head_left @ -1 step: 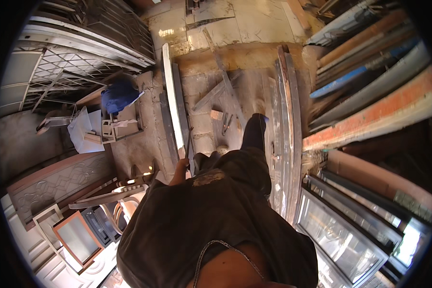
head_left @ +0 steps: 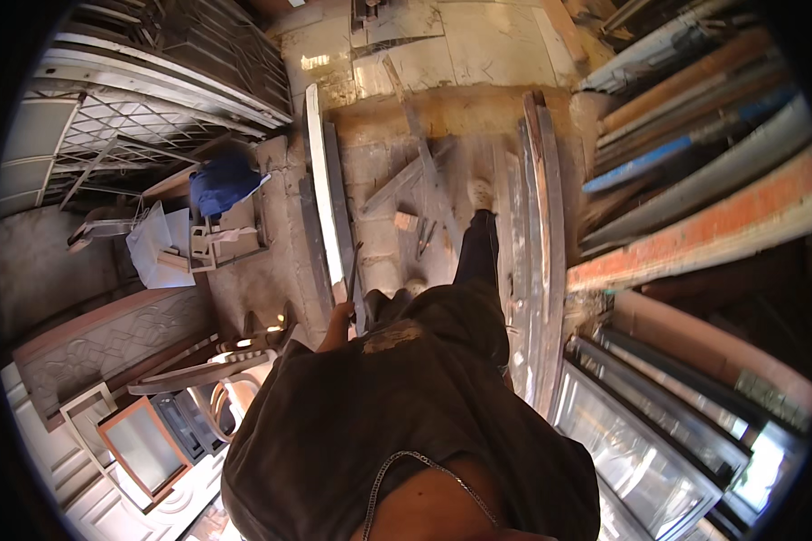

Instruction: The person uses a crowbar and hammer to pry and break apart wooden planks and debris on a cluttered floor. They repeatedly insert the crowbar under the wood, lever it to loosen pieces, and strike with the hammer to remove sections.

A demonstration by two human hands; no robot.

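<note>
My left hand (head_left: pixel 341 317) is closed around the lower end of a thin dark metal bar (head_left: pixel 356 267), which points forward. The bar's far tip looks slightly bent. The hand is beside the near end of a long white-faced timber (head_left: pixel 325 180), and I cannot tell whether it touches the wood. Darker planks (head_left: pixel 315 225) lie along this timber. My right hand is out of sight, as is its forearm.
A small wooden block (head_left: pixel 406 221) and loose slats (head_left: pixel 408 180) lie ahead on the floor, near my shoe (head_left: pixel 480 192). Long planks (head_left: pixel 541 225) run along my right. Stacked boards (head_left: pixel 695 234) and glazed frames (head_left: pixel 641 442) stand farther right; a blue cloth (head_left: pixel 218 187) is at left.
My forward leg has shifted slightly left, and the shoe shows more clearly. My left hand keeps its hold on the metal bar.
</note>
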